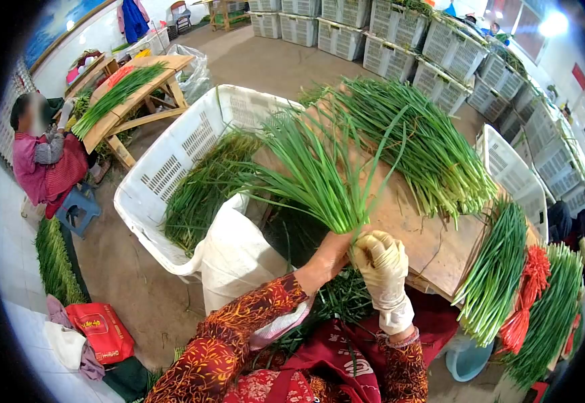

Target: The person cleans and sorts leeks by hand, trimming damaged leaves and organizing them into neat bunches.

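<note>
My bare left hand (329, 258) is closed around the lower stems of a bunch of green chives (326, 191), whose leaves fan up and away from me. Right beside it, my right hand (380, 262) wears a pale glove, its fingers curled in a pinch at the stem end of the bunch. Whatever lies between those gloved fingers is hidden. Beyond the bunch, a large pile of chives (420, 144) rests on a wooden board (400, 242). More chives (497, 269) lie at the board's right edge, near red ties (526, 302).
A white crate (165, 154) with loose greens stands left, a white sack (235, 258) against it. Another crate (511, 168) is at the right; a blue bucket (468, 363) sits below. A seated person (51, 154) works at a wooden table (131, 101). Stacked crates (339, 40) line the back.
</note>
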Demonstrator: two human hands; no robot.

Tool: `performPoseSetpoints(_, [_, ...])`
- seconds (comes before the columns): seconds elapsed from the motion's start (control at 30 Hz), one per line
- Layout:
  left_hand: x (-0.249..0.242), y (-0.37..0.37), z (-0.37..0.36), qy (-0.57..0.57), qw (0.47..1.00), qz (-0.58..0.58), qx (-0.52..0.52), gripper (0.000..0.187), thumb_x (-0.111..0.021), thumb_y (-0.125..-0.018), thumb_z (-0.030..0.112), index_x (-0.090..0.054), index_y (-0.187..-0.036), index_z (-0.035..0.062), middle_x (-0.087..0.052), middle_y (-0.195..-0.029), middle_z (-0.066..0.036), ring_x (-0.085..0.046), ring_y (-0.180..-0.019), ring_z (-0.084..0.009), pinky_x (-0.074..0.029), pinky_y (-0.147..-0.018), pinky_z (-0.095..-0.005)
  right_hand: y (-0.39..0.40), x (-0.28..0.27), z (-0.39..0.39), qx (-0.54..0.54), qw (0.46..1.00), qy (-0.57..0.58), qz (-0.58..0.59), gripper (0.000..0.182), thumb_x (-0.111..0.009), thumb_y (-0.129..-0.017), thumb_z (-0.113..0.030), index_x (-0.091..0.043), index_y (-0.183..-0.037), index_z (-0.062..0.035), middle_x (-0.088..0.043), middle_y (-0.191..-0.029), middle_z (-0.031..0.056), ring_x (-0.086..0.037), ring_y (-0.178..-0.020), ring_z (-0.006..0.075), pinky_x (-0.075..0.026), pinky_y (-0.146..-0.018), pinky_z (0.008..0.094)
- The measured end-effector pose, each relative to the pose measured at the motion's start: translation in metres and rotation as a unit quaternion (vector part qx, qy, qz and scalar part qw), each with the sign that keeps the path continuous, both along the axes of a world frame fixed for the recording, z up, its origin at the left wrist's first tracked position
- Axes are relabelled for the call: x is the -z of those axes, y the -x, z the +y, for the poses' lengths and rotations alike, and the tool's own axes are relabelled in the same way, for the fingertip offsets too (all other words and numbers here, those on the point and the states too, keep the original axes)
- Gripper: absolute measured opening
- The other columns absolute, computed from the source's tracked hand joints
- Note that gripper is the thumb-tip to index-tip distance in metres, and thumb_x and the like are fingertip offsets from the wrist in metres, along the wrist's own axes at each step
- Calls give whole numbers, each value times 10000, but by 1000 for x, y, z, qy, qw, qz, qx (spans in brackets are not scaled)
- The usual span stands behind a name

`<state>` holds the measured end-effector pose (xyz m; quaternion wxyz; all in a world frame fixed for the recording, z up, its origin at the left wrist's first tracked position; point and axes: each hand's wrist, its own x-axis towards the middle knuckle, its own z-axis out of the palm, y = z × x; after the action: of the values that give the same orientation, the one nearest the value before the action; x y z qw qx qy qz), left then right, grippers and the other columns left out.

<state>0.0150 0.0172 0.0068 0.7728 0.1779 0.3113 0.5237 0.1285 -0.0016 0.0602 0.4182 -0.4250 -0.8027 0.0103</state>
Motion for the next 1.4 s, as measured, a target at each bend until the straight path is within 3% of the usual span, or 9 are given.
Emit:
performPoseSetpoints(0.23, [-7,23,-2,14,997,79,10,371,-680,-753,301,-547,-991,49,-533,-851,-9,-531,-719,-104,-475,-620,-256,3,-1,-38,-236,959,102,-121,123,-637,-684,-118,-551,-770,-130,-575,-719,26,-577,-682,209,-432,-662,371])
performPoseSetpoints(0.37, [-18,30,3,11,998,43,-46,274,-635,-795,226,-557,-995,56,-561,-861,-17,-562,-707,-112,-527,-596,-263,-7,32,-83,-402,734,481,-260,188,-553,-794,-284,-595,-873,-118,-600,-782,99,-582,-712,298,-468,-662,378])
performPoseSetpoints(0.53, [-18,25,-6,12,998,67,-19,345,-637,-791,230,-529,-1072,60,-568,-957,-24,-561,-803,-117,-514,-642,-271,-32,-21,-16,-15,930,368,-10,216,-604,-781,-282,-612,-897,-100,-617,-816,83,-603,-718,254,-470,-630,342])
performPoseSetpoints(0.73, [-6,14,-13,-13,999,8,-31,290,-573,-833,168,-509,-1091,51,-589,-946,-39,-589,-798,-137,-520,-665,-279,-12,-1,24,-2,953,282,112,120,-615,-781,-133,-604,-868,-51,-608,-773,80,-572,-650,172,-451,-600,272])
performPoseSetpoints(0.83, [1,32,-9,-21,999,10,-30,281,-553,-846,159,-505,-1094,38,-596,-940,-64,-594,-791,-150,-526,-677,-284,-23,4,7,-95,845,418,321,54,-594,-802,-78,-585,-810,-25,-569,-722,1,-500,-625,69,-411,-568,197])
performPoseSetpoints(0.97, [-2,54,-7,-23,999,-9,26,293,-526,-866,171,-492,-1101,-1,-602,-943,-115,-602,-811,-175,-529,-682,-280,-37,8,-15,-161,761,541,319,140,-572,-841,-142,-575,-836,-2,-577,-726,13,-469,-586,58,-392,-543,184])
performPoseSetpoints(1.2, [11,25,-20,-94,995,16,-25,302,-532,-864,131,-480,-1132,3,-577,-1009,-60,-557,-914,-134,-475,-796,-278,-2,-5,17,-6,928,362,94,232,-595,-800,-241,-603,-910,-36,-614,-771,120,-595,-686,246,-454,-628,330])
performPoseSetpoints(1.3, [14,33,-21,-158,968,191,-36,316,-534,-860,137,-476,-1144,14,-563,-1049,-58,-531,-970,-137,-437,-851,-287,-2,0,13,-3,939,320,122,204,-635,-772,-168,-596,-886,-4,-607,-738,95,-578,-687,143,-447,-617,265])
performPoseSetpoints(1.4, [-15,59,-16,-165,956,231,-76,333,-521,-859,180,-466,-1153,35,-600,-945,-80,-585,-845,-153,-446,-818,-272,-25,10,-11,-43,926,374,-18,247,-611,-786,-271,-618,-912,-60,-620,-787,118,-602,-709,237,-467,-636,312])
